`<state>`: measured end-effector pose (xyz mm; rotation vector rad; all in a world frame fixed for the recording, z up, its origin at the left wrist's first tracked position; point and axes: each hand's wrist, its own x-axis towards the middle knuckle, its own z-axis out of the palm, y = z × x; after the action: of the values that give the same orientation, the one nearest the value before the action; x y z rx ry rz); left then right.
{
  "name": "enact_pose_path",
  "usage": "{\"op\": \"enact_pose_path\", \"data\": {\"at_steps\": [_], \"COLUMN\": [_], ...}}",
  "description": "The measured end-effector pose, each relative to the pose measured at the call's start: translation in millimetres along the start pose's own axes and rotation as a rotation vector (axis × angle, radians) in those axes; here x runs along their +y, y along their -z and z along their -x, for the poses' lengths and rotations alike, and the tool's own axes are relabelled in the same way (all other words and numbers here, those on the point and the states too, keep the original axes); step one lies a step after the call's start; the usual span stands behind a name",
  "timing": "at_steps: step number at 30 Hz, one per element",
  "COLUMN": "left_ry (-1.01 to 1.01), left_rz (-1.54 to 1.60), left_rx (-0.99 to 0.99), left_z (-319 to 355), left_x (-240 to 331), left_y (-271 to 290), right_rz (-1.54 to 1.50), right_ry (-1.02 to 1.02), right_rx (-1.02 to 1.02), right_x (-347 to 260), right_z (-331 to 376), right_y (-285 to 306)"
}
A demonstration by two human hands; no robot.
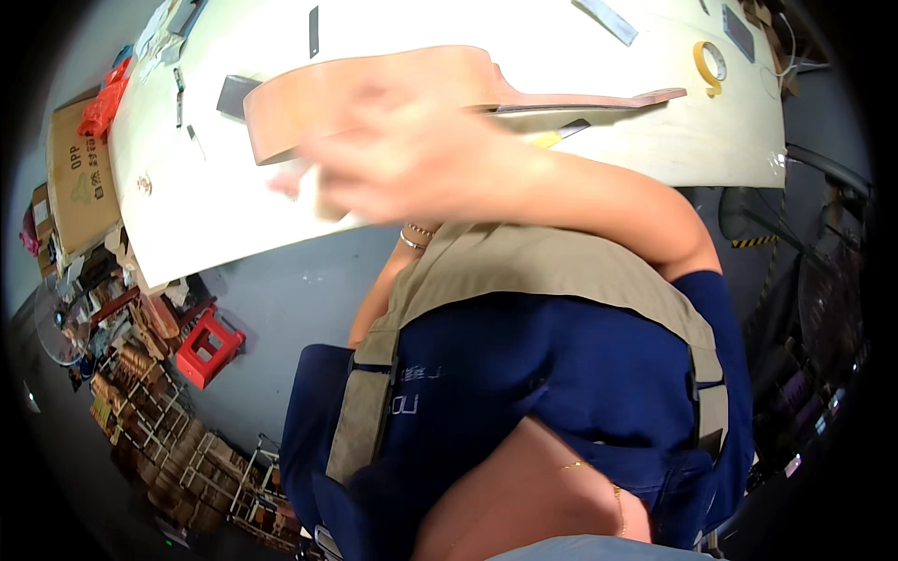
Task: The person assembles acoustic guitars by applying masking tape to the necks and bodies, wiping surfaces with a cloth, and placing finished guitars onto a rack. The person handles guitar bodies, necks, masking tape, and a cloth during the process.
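Note:
An unfinished, ukulele-like wooden instrument (290, 98) lies on its side on the pale table, its slim neck (580, 100) pointing right. My right hand (402, 150) reaches across from the right, in front of the instrument's body. Motion smears its fingers, so whether they touch the wood or hold anything is unclear. My left forearm (377, 294), with bracelets at the wrist, rises from below. The left hand is mostly hidden behind or merged with the blurred right hand. A small pale patch by the fingers cannot be made out.
On the table (201, 238) are a dark block (236, 96), a yellow tape roll (711, 64), a yellow-and-dark strip tool (564, 133) and a dark flat strip (314, 33). A cardboard box (79, 168) and a red stool (210, 348) stand to the left.

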<state>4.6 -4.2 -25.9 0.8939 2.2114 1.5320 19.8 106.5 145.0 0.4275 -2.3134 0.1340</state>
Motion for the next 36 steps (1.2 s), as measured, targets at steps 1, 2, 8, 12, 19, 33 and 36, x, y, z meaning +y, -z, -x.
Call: {"op": "enact_pose_path", "data": {"at_steps": [1,2,8,12,19,33,36], "left_ry": [-0.008,-0.011,-0.045,-0.1,-0.079,-0.453,-0.526], "left_rz": [-0.093,-0.196,0.126,0.183,0.135,-0.237,-0.366], "left_rx": [-0.019,-0.029,0.073,0.104,0.1,-0.056,-0.187], "left_z": [-0.5,-1.0,7.1,9.8,0.2,-28.8,-40.6], "left_x": [9.2,15.2,-7.5,-33.8,7.8,5.5,1.7], "left_y": [0.8,1.6,-14.8,-17.5,-6.8,23.9,36.4], "right_rz": [0.039,0.067,-0.015,0.047,-0.118,-0.13,-0.136], "right_ry": [0.117,0.236,0.142,-0.179,-0.967,-1.182,-1.177], "right_rx": [-0.107,-0.207,-0.114,0.077,0.206,0.198,0.204], "right_x": [-15.3,-26.6,-30.9,-0.2,7.6,13.3,13.1], "right_z": [-15.2,-21.2,-14.9,19.7,148.8,202.4,203.5], "right_y": [-18.0,-35.4,-33.5,29.0,40.3,0.5,0.5]}}
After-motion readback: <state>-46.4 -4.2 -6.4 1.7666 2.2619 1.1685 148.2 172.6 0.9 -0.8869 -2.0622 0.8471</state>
